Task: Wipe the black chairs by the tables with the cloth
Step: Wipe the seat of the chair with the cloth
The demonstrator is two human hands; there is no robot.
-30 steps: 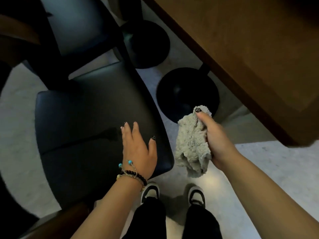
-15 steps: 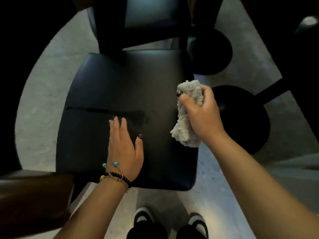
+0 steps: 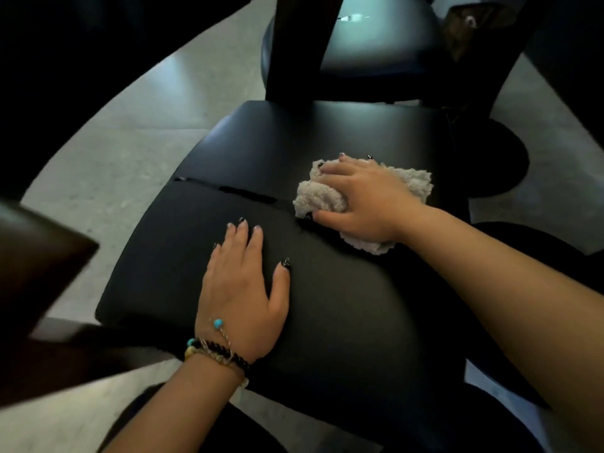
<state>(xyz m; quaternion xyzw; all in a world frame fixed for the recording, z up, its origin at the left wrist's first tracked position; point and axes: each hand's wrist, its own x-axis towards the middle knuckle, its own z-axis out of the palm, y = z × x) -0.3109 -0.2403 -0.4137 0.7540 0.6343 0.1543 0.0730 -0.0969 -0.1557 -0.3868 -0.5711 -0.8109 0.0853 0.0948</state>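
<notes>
— Chair [image 3: 327, 305], black, seat filling the middle of the view; a seam across it from the left edge toward the middle.
— And the cloth [image 3: 322, 199]?
— Pale and fluffy, bunched up, lying on the seat toward its far right corner, right at the end of the seam.
— Held how?
— Pressed down under the right hand [image 3: 362, 197]; fingers spread over the top, thumb hooked along the near side of the cloth. A loose grip round it, more pushing than clenching.
— Left hand [image 3: 245, 289]?
— Flat on the seat near the front edge, fingers straight and together, thumb out. Nothing held. Beaded bracelets [image 3: 215, 349] at the wrist.
— Around it?
— Second dark chair [image 3: 376, 44] just beyond the far edge, pale floor [image 3: 108, 165] on the left.
</notes>
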